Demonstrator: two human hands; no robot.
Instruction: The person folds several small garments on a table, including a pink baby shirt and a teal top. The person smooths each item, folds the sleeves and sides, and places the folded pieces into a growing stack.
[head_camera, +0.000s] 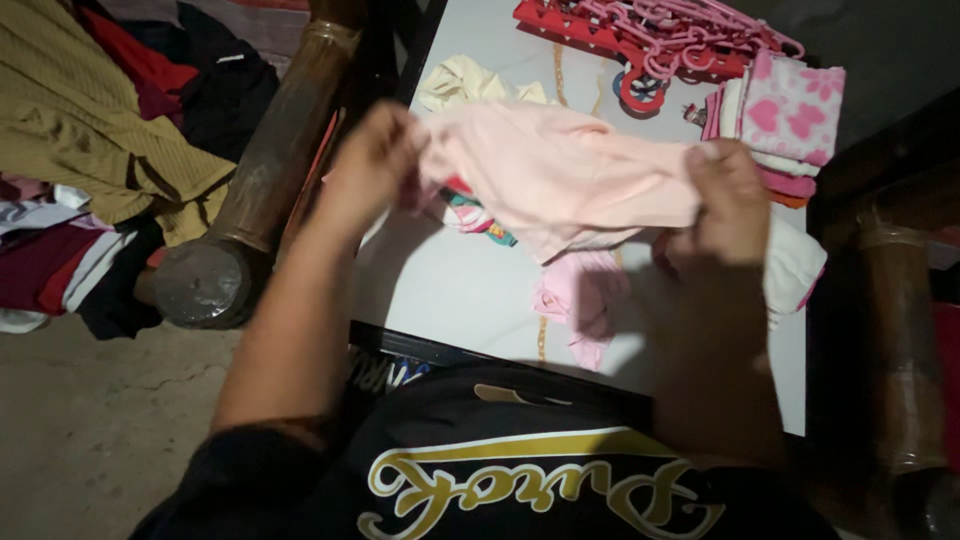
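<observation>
My left hand (372, 165) pinches the left edge of a small pale peach garment (560, 170). My right hand (728, 200) grips its right edge. The cloth is stretched between both hands above a white table (450, 285). Under it lie a pink garment (580, 295), a bit of teal and red cloth (478, 220) and a white piece (795, 265) by my right hand.
A stack of folded pink and white clothes (785, 115) sits at the table's far right, with pink and red plastic hangers (660, 40) behind it. A cream garment (465, 80) lies at the back. A heap of clothes (90, 150) covers the floor to the left, beside a wooden post (250, 190).
</observation>
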